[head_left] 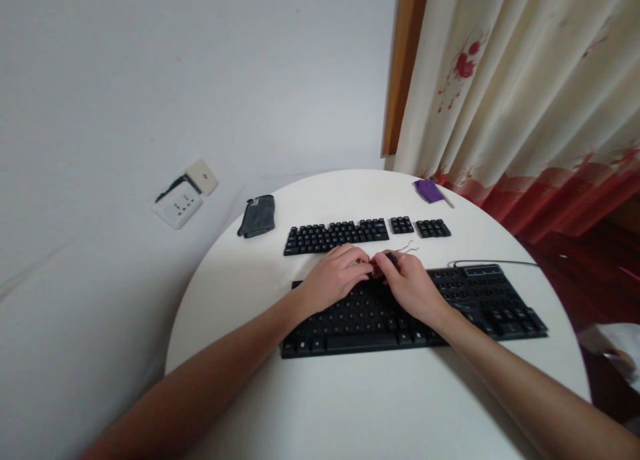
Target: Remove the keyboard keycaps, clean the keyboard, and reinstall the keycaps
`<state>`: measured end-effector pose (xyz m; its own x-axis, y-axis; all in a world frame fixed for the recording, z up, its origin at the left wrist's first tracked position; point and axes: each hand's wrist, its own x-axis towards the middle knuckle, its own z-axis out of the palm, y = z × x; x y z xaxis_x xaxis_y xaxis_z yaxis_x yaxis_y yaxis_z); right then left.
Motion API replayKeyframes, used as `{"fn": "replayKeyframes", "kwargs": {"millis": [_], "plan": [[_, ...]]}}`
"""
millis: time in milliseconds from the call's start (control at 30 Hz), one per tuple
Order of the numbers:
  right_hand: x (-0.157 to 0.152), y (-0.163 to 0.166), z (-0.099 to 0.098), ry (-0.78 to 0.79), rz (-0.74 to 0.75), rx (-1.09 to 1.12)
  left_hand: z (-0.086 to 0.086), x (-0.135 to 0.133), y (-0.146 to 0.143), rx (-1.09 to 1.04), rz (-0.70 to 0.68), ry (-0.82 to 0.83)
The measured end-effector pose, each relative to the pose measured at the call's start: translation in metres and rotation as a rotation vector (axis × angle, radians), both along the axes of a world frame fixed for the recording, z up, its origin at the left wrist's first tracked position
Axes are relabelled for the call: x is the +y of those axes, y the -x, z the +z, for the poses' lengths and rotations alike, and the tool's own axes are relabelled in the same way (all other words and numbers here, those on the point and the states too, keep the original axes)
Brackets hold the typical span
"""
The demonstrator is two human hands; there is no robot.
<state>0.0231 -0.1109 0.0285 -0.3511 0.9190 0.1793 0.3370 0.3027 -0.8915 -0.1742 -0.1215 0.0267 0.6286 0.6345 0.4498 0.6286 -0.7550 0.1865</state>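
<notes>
A black keyboard (480, 307) lies on the round white table (350, 407) in front of me. Both hands rest over its top edge, meeting near the middle. My left hand (334, 277) has its fingers curled and pinched on a small reddish thing I cannot make out. My right hand (410, 283) is closed too, pinching a small dark piece, perhaps a keycap (391, 257). Beyond the hands, removed black keycaps (336, 235) are laid out in keyboard order, with two smaller groups (420, 227) to their right. Thin wire pieces (407, 248) lie just past my right hand.
A folded grey cloth (257, 215) sits at the table's far left edge. A purple item (428, 190) lies at the far right edge. The keyboard cable (495, 263) runs right. A wall socket (179, 205) is on the white wall; a flowered curtain (525, 93) hangs at right.
</notes>
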Motion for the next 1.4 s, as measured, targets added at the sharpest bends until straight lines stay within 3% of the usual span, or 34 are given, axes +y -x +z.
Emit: {"fn": "replayKeyframes", "kwargs": {"millis": [433, 533, 667, 767, 867, 1200, 1400], "plan": [[0.001, 0.0, 0.004, -0.053, -0.044, 0.027, 0.001, -0.002, -0.003, -0.087, -0.083, 0.007], [0.002, 0.001, 0.002, 0.012, -0.063, 0.069, 0.001, -0.001, -0.004, -0.18, -0.097, -0.013], [0.003, 0.0, 0.001, 0.105, -0.079, 0.173, 0.001, 0.008, 0.003, -0.402, 0.093, -0.082], [0.005, -0.002, 0.002, 0.12, -0.116, 0.21, 0.002, 0.019, 0.013, -0.45, 0.254, -0.105], [0.007, -0.003, 0.002, 0.113, -0.127, 0.221, -0.001, 0.03, 0.021, -0.395, 0.313, -0.088], [0.006, -0.002, 0.002, 0.098, -0.128, 0.22, -0.016, 0.046, 0.028, 0.026, 0.311, 0.068], [0.005, -0.002, 0.003, 0.086, -0.123, 0.197, -0.019, 0.049, 0.031, 0.023, 0.352, 0.049]]}}
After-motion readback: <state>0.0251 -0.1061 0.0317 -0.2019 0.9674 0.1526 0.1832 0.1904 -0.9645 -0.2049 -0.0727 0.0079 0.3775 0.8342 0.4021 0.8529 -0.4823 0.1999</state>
